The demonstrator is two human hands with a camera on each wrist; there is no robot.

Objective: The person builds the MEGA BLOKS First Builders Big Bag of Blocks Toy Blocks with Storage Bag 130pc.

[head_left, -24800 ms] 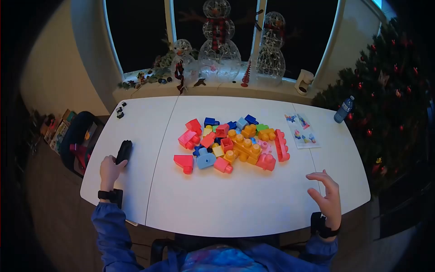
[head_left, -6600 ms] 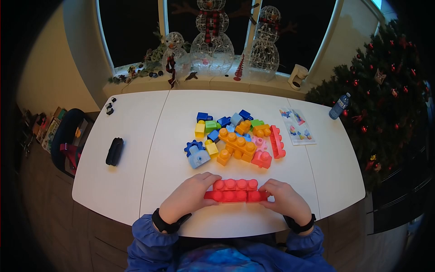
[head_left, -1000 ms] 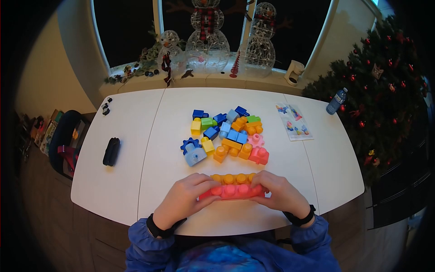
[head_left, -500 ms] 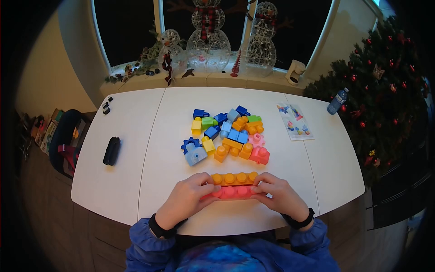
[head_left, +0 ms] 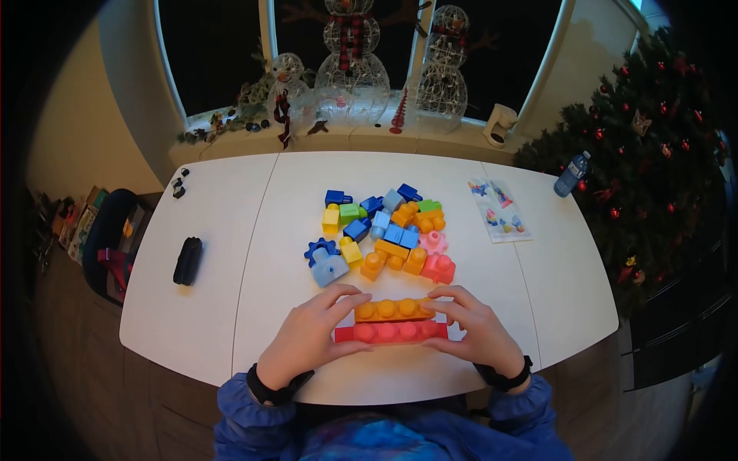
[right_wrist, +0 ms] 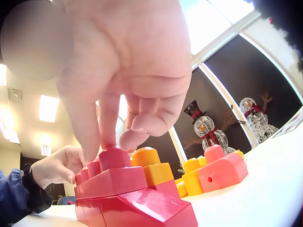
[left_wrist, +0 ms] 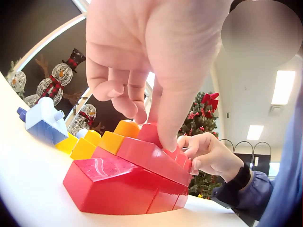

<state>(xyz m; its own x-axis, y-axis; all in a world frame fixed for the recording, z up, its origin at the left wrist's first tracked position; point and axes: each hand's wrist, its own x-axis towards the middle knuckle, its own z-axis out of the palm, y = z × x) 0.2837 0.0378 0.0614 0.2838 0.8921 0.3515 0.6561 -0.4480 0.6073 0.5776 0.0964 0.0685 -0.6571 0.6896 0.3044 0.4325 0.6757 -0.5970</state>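
A block build of stacked toy bricks lies near the table's front edge. Its near upper row is a long red brick (head_left: pixel 396 333) over red bricks with sloped ends (left_wrist: pixel 120 189); a long orange brick (head_left: pixel 394 310) runs along the far side. At the left end my left hand (head_left: pixel 307 330) pinches the build, thumb on the near red side (left_wrist: pixel 168 142). My right hand (head_left: pixel 480 330) pinches the right end, with thumb and index finger about a red stud (right_wrist: pixel 116 158). Beyond the hands sit loose bricks, among them a pale blue block (head_left: pixel 329 267) and a coral brick (head_left: pixel 438 269).
A black case (head_left: pixel 187 261) lies at the left, with small black items (head_left: pixel 179 187) behind it. Farther right are a printed picture sheet (head_left: pixel 500 211) and a water bottle (head_left: pixel 572 175). Snowman figures (head_left: pixel 354 84) stand on the windowsill.
Earlier my hands were apart and the bricks piled; later I held two red rows. The long orange brick has since joined the far side. In the last second my hands shifted outward, uncovering the red ends.
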